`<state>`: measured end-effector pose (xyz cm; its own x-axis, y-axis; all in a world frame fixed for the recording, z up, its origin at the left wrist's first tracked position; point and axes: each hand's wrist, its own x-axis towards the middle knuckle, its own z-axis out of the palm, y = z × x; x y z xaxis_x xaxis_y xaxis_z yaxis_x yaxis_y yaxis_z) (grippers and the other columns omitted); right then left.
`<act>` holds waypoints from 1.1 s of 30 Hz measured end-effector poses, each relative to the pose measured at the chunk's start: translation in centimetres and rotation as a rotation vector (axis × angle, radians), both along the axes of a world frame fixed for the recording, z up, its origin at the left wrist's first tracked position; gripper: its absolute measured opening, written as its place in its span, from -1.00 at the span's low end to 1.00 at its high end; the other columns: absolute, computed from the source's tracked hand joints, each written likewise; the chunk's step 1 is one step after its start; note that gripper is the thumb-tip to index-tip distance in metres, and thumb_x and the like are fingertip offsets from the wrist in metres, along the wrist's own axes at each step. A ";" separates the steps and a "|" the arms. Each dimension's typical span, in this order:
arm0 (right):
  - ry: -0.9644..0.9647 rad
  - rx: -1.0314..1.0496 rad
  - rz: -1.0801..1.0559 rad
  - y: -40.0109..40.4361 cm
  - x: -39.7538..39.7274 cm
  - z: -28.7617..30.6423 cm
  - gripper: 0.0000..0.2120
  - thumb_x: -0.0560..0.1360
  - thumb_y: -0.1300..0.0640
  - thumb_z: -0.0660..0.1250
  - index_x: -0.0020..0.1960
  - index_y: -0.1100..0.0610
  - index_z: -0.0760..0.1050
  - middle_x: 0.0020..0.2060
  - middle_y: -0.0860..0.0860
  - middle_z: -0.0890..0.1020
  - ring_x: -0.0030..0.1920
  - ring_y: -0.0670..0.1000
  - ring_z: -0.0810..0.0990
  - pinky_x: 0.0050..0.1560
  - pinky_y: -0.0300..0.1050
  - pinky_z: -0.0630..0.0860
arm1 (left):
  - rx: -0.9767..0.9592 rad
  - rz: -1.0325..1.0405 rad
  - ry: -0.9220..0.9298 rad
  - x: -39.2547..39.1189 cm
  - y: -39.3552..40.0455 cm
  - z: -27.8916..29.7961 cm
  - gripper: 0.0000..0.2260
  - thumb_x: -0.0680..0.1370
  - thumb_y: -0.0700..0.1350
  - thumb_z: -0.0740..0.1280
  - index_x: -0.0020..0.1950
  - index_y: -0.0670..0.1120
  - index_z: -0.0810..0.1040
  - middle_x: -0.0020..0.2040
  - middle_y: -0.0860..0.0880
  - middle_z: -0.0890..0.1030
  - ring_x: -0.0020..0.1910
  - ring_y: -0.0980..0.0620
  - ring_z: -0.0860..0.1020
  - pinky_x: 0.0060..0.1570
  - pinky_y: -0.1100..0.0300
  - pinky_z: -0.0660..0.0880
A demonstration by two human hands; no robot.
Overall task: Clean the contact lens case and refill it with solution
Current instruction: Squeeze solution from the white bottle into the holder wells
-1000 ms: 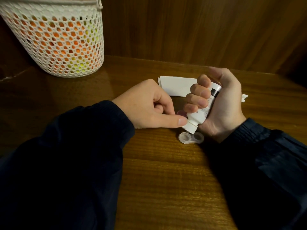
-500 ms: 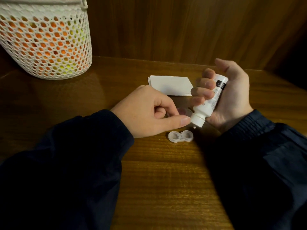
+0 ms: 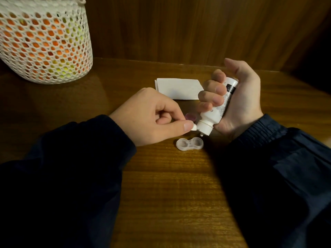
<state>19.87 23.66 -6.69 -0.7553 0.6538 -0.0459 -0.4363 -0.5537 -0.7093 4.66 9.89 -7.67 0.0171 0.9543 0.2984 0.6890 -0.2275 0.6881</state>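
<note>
The contact lens case lies flat on the wooden tabletop, with both of its round wells uncovered. It is just below the two hands and touches neither of them. Directly above its right well hangs the nozzle of the white solution bottle, which is tilted with the tip down. The right hand grips this bottle with the fingers curled around the body. The left hand is beside the nozzle and pinches a small white cap between thumb and forefinger. A purple lid lies behind the hands. Farther back there are a folded white tissue and a white mesh basket.
</note>
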 end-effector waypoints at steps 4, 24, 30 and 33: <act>-0.007 0.013 -0.018 -0.1 0.0 0.0 -0.57 0.61 -0.11 0.18 -0.38 0.06 0.36 -0.55 -0.07 0.29 -0.58 -0.08 0.24 -0.43 -0.27 0.24 | -0.005 -0.012 -0.009 0.0 0.0 0.0 -0.84 0.56 0.01 0.50 -0.11 -0.07 0.76 -0.43 -0.25 0.54 -0.45 -0.20 0.46 -0.43 0.41 0.31; 0.006 0.023 -0.061 -0.3 -0.2 0.1 -0.55 0.61 -0.09 0.16 -0.40 0.05 0.34 -0.57 -0.07 0.28 -0.61 -0.06 0.23 -0.49 -0.26 0.28 | 0.003 -0.014 -0.026 -0.3 0.1 -0.2 -0.84 0.56 -0.01 0.50 -0.10 -0.09 0.76 -0.43 -0.26 0.53 -0.49 -0.01 0.40 -0.41 0.43 0.31; 0.006 0.025 -0.069 -0.4 -0.3 0.1 -0.57 0.61 -0.09 0.16 -0.39 0.05 0.33 -0.57 -0.07 0.27 -0.61 -0.06 0.22 -0.49 -0.27 0.27 | 0.001 -0.026 -0.042 -0.3 0.1 -0.2 -0.83 0.55 0.01 0.49 -0.10 -0.08 0.76 -0.42 -0.27 0.54 -0.48 -0.15 0.43 -0.41 0.43 0.32; 0.009 0.029 -0.064 -0.4 -0.2 0.2 -0.57 0.61 -0.09 0.16 -0.39 0.05 0.33 -0.58 -0.07 0.27 -0.62 -0.06 0.22 -0.50 -0.27 0.27 | -0.001 -0.028 -0.040 -0.3 0.1 -0.2 -0.82 0.53 0.04 0.46 -0.09 -0.05 0.76 -0.42 -0.26 0.55 -0.43 -0.23 0.47 -0.41 0.40 0.35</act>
<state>19.65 23.27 -6.50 -0.7121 0.7018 -0.0199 -0.4763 -0.5037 -0.7207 4.35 9.95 -7.89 0.0318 0.9539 0.2985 0.6544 -0.2456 0.7152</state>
